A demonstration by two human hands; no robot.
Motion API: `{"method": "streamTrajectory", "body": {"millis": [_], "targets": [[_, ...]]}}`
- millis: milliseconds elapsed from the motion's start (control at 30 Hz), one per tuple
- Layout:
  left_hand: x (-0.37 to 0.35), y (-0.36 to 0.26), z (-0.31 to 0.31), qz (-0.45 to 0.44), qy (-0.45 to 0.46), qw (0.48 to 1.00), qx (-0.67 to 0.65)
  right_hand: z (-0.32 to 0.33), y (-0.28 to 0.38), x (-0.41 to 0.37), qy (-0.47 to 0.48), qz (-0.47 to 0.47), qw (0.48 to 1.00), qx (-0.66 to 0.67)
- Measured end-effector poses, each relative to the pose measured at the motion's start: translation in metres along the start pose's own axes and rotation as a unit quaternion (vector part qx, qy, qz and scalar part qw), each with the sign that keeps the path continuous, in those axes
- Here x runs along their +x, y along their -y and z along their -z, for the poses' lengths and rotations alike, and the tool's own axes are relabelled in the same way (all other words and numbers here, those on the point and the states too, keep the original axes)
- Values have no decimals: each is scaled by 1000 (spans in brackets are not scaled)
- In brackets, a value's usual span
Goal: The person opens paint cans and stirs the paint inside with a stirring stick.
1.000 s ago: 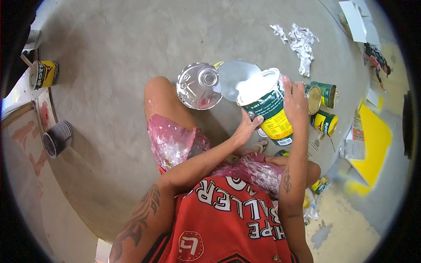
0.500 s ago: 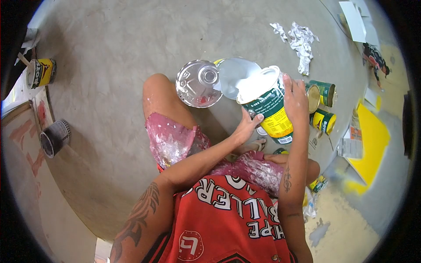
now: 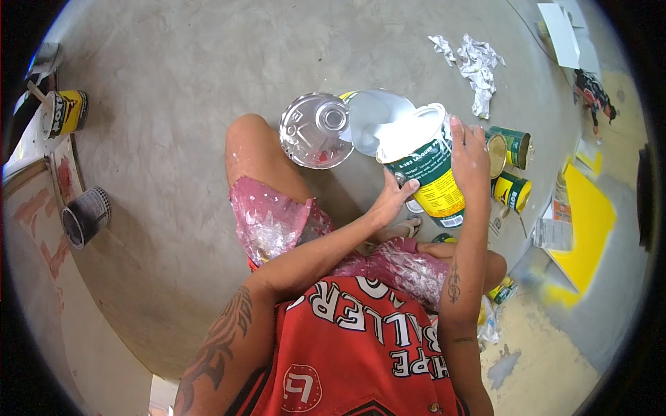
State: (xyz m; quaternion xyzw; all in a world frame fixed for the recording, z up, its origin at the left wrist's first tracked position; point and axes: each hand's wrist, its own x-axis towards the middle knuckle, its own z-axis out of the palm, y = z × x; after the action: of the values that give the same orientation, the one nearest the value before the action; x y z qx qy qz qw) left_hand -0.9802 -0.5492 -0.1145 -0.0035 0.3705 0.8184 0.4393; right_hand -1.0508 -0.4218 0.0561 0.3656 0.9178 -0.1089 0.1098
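Observation:
A green-and-yellow lacquer primer can is tilted to the left between my hands. White paint lies at its mouth and reaches over the rim towards an open container with a shiny grey inside. My right hand grips the can's right side near the top. Low on its left side, my left hand supports it, thumb against the label. Beside the open container is a clear, dome-shaped plastic piece with a round raised centre.
More paint cans stand to the right, near a yellow-painted panel. Crumpled white paper lies ahead on the floor. At left are a can with a stick and a dark stained container. Another person is at far right.
The tilted can and both hands stay nearly in place, with only a slight shift. At far right, the other person's arm has moved a little.

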Motion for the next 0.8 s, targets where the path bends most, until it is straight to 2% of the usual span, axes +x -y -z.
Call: {"method": "streamTrajectory", "body": {"millis": [467, 533, 667, 733, 800], "targets": [[-3, -1, 0, 9, -17, 1000, -20, -6, -13, -3, -6, -11, 1000, 21], [-4, 0, 4, 10, -21, 1000, -18, -16, -29, -8, -33, 23, 994, 97], [-9, -5, 17, 35, -1, 999, -18, -33, -52, -24, -45, 19, 982, 184], [-5, 6, 33, 45, 51, 995, 79, -42, -62, -31, -54, 19, 969, 238], [-2, 21, 44, 48, 56, 994, 79, -57, -83, -37, -56, 14, 966, 253]]}}
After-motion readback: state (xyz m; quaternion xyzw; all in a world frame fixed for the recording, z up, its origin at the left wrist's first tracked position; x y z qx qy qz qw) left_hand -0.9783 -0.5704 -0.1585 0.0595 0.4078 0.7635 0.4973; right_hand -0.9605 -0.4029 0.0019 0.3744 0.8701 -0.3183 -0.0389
